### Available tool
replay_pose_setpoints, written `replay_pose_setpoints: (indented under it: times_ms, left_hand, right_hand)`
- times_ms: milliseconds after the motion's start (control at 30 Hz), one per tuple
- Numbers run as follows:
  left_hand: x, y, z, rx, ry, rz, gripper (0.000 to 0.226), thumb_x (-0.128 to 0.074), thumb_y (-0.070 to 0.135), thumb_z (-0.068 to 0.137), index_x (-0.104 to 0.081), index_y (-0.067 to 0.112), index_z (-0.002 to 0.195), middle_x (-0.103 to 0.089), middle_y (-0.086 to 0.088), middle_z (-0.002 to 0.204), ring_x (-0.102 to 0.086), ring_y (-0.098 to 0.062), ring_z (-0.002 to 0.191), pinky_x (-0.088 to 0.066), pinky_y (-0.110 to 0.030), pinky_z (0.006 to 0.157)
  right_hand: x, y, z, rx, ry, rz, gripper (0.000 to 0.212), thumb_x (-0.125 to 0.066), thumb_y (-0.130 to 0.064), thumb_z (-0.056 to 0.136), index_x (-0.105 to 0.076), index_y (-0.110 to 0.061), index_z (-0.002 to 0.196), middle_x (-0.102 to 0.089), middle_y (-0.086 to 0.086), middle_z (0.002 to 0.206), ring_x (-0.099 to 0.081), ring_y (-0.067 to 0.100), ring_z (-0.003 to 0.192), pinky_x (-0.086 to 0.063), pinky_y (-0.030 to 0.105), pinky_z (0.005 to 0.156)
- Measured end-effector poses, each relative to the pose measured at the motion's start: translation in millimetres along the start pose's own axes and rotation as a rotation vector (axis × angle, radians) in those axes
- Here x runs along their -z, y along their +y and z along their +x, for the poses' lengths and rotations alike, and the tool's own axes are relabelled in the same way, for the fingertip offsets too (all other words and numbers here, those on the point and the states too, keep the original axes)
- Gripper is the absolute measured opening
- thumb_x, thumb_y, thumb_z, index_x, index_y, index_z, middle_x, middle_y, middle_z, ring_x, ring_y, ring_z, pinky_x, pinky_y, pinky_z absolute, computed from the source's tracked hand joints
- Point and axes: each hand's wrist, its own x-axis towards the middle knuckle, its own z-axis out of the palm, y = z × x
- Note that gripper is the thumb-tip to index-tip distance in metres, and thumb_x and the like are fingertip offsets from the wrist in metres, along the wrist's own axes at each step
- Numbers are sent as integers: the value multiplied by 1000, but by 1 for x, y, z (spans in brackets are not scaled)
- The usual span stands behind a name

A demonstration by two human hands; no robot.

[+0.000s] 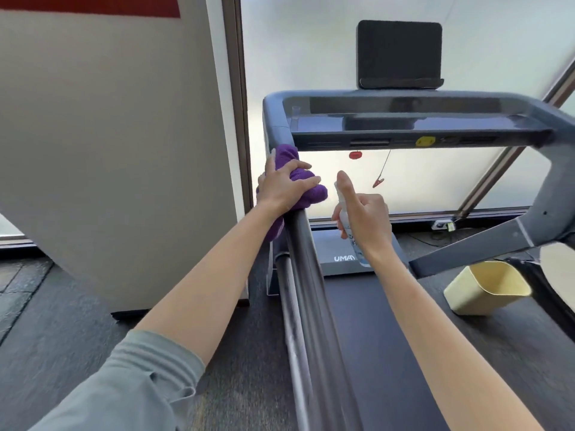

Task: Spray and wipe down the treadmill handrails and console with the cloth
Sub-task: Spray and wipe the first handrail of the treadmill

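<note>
Right now your left hand (284, 185) is wrapped over the bunched purple cloth (298, 181), fingers curled round it and pressing it onto the upper end of the left handrail (306, 262), just below where the rail bends into the console (417, 122). Part of the cloth hangs down the rail's outer side. Your right hand (364, 219) grips the spray bottle (350, 231) just beside the cloth, fingers curled round its body and the forefinger raised over the nozzle top, which faces the cloth. Above the console stands a dark tablet holder (399, 54). A red safety clip (378, 182) dangles on its cord under the console, and a pale yellow bin (485, 287) lies tilted on the treadmill belt (373, 337) to your right.
</note>
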Motion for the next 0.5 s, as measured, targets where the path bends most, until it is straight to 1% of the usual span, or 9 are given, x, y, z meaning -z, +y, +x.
replay_pose_setpoints:
  times_ms: [67, 133, 200, 267, 333, 400, 500]
  left_hand:
    - [1, -4, -9, -22, -16, -56, 45, -67, 48, 84, -62, 32, 125, -12, 7, 161, -31, -24, 140, -27, -41, 115]
    - [0, -6, -22, -29, -23, -101, 50, -66, 48, 79, -62, 31, 125, -17, 6, 158, -36, -22, 136, -30, -37, 111]
    - [0, -4, -38, 3, -19, -175, 46, -68, 37, 82, -59, 30, 127, -23, 1, 153, -40, -23, 131, -34, -31, 103]
    - [-1, -1, -54, 33, -19, -236, 45, -67, 26, 86, -56, 29, 130, -27, -3, 148, -43, -23, 125, -34, -27, 94]
    - [-3, 1, -71, 41, -7, -264, 46, -67, 23, 87, -56, 30, 130, -30, -5, 144, -44, -21, 118, -35, -27, 92]
    - [-6, 3, -89, 59, 1, -276, 46, -69, 24, 84, -57, 32, 128, -34, -7, 140, -47, -22, 114, -39, -28, 93]
    - [-7, 8, -117, 90, 4, -293, 56, -71, 37, 70, -57, 39, 123, -42, -7, 135, -53, -23, 110, -46, -36, 100]
  right_hand:
    - [2, -2, -5, 1, 6, -8, 88, -44, -72, 96, -65, 6, 61, -55, -3, 41, -51, 9, 36, -56, 45, 78]
    - [5, -3, -14, -2, 1, -3, 88, -44, -71, 97, -65, 7, 62, -54, -4, 40, -50, 9, 36, -56, 43, 77]
    - [10, -3, -24, -1, -10, 3, 88, -44, -69, 98, -64, 9, 64, -55, -5, 40, -50, 9, 36, -54, 41, 74]
    - [17, -4, -37, 3, -23, 5, 88, -44, -68, 99, -63, 11, 64, -54, -4, 39, -50, 10, 35, -52, 39, 72]
    - [25, -3, -49, 12, -33, 15, 88, -45, -69, 98, -63, 11, 64, -53, -4, 39, -49, 10, 36, -52, 40, 72]
    - [32, -1, -62, 20, -40, 6, 88, -44, -70, 98, -63, 10, 64, -54, -4, 39, -50, 9, 36, -53, 41, 74]
    - [42, 4, -81, 14, -52, 7, 88, -45, -75, 94, -63, 4, 60, -55, -3, 41, -51, 10, 37, -55, 43, 75]
